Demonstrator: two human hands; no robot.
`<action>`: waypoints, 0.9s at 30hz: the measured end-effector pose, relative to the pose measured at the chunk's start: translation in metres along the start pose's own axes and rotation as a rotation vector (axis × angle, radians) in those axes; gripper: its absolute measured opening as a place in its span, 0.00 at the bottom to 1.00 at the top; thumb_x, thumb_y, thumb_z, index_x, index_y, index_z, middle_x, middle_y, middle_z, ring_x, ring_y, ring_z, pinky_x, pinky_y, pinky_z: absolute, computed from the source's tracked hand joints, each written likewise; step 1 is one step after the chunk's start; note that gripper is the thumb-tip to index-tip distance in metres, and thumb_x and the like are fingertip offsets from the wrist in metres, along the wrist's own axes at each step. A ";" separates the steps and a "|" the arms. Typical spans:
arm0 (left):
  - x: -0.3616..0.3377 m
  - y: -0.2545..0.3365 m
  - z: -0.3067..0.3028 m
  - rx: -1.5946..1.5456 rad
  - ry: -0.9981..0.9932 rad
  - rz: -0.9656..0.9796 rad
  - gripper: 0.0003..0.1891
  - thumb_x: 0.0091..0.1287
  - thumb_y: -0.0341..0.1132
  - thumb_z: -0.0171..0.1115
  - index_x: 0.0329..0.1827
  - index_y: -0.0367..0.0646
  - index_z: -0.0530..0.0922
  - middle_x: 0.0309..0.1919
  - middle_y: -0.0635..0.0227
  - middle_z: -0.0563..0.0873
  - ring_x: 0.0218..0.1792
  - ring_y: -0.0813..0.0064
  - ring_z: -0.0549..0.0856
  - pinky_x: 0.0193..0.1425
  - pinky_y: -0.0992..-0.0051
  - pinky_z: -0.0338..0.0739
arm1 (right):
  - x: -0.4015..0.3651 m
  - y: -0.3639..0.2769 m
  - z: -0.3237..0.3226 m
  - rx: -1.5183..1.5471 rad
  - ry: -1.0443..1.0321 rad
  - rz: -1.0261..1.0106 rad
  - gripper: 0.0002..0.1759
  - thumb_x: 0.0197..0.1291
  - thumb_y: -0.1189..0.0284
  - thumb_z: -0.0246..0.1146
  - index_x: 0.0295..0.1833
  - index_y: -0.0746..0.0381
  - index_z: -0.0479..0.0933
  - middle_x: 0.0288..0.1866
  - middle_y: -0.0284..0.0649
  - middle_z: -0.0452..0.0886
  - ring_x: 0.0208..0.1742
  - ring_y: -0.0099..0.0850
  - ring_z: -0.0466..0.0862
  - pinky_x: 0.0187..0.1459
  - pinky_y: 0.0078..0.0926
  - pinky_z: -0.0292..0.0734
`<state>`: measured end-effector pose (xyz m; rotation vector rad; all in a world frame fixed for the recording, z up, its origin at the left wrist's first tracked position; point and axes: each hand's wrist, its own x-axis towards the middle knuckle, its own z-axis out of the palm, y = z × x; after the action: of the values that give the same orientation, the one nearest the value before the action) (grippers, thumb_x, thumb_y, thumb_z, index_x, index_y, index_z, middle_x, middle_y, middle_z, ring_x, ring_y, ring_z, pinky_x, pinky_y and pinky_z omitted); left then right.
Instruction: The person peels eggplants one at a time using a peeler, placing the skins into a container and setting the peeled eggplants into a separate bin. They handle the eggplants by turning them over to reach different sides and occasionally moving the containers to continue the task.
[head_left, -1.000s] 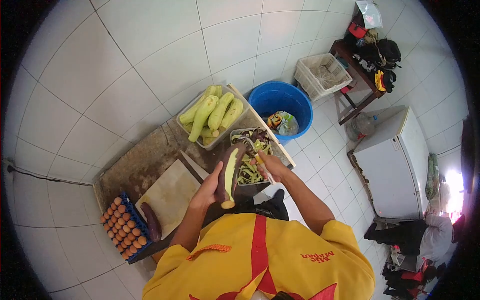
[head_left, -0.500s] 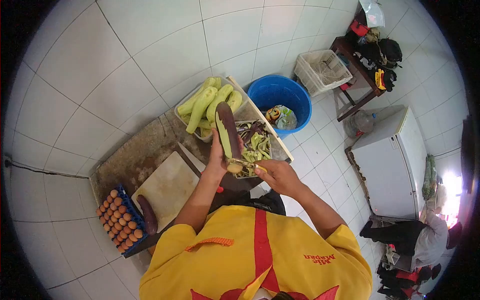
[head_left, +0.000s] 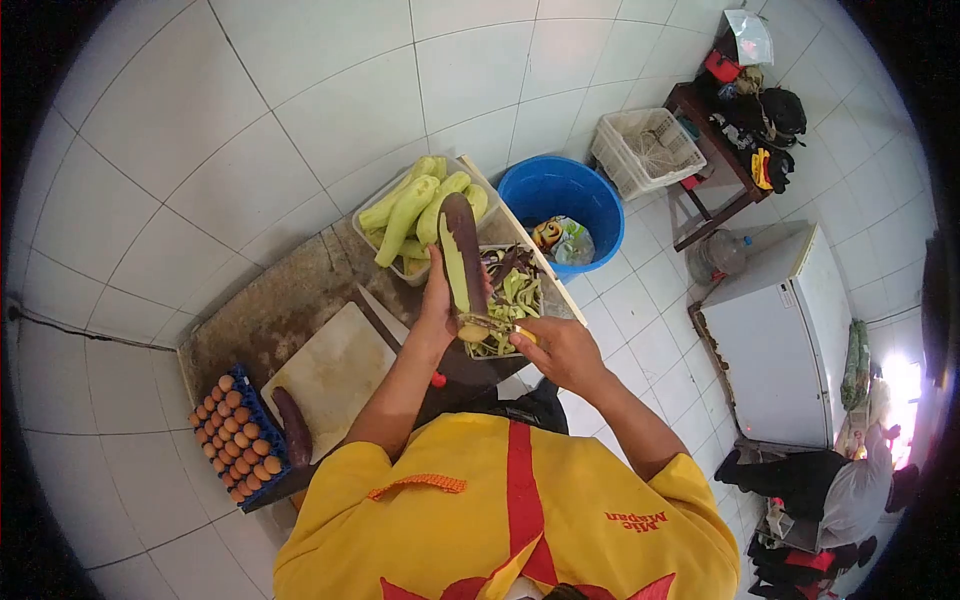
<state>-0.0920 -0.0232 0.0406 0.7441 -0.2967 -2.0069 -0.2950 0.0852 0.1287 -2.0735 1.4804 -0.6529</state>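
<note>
My left hand (head_left: 437, 308) is wrapped round a partly peeled eggplant (head_left: 466, 250), holding it nearly upright. A pale green strip runs down its left side, and purple skin covers the rest. My right hand (head_left: 565, 353) grips the yellow handle of a peeler (head_left: 488, 323), whose head lies against the eggplant's lower end. Behind and below the eggplant, a container of peels (head_left: 518, 293) holds green and purple strips. Beyond it, several peeled eggplants (head_left: 408, 218) are heaped in a clear tub (head_left: 362, 238).
On the counter (head_left: 262, 310) lie a knife (head_left: 382, 314), a white cutting board (head_left: 335, 365) and an unpeeled eggplant (head_left: 292, 428). An egg tray (head_left: 268, 440) sits at the left edge. A blue bin (head_left: 610, 235) stands right of the counter. Another person (head_left: 855, 490) is far right.
The eggplant and my left hand have shifted slightly right and tipped a little more upright. The peeler stays at the eggplant's lower end. The whole view has moved slightly.
</note>
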 end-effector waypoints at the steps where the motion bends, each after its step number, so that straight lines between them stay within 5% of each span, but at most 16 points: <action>1: -0.001 0.000 -0.001 0.008 -0.002 0.011 0.46 0.70 0.77 0.42 0.50 0.32 0.76 0.35 0.58 0.81 0.33 0.67 0.84 0.41 0.67 0.86 | 0.000 0.001 0.001 0.004 -0.022 0.006 0.20 0.71 0.53 0.63 0.48 0.59 0.87 0.33 0.48 0.87 0.34 0.50 0.87 0.36 0.48 0.81; 15: -0.005 0.003 0.005 0.061 0.062 0.049 0.42 0.74 0.74 0.40 0.53 0.36 0.75 0.35 0.59 0.82 0.33 0.68 0.85 0.39 0.68 0.85 | 0.004 0.003 0.007 -0.054 -0.051 0.034 0.23 0.72 0.50 0.61 0.48 0.59 0.87 0.34 0.50 0.87 0.37 0.52 0.87 0.38 0.50 0.81; 22: -0.008 -0.001 0.002 0.337 0.110 0.092 0.39 0.75 0.72 0.41 0.49 0.41 0.80 0.32 0.62 0.85 0.31 0.70 0.87 0.37 0.69 0.85 | 0.017 0.012 0.033 -0.052 -0.005 -0.008 0.21 0.71 0.52 0.64 0.47 0.61 0.86 0.33 0.51 0.86 0.35 0.52 0.87 0.37 0.49 0.80; 27: -0.015 -0.011 -0.002 0.170 0.096 0.007 0.36 0.77 0.70 0.42 0.53 0.41 0.80 0.34 0.64 0.86 0.32 0.71 0.88 0.35 0.70 0.85 | 0.029 0.023 0.047 -0.147 0.075 -0.041 0.21 0.70 0.52 0.64 0.40 0.60 0.84 0.30 0.50 0.85 0.31 0.52 0.85 0.33 0.50 0.78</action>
<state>-0.0928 -0.0048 0.0398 0.9416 -0.4170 -1.9494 -0.2732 0.0566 0.0809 -2.2174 1.5735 -0.6615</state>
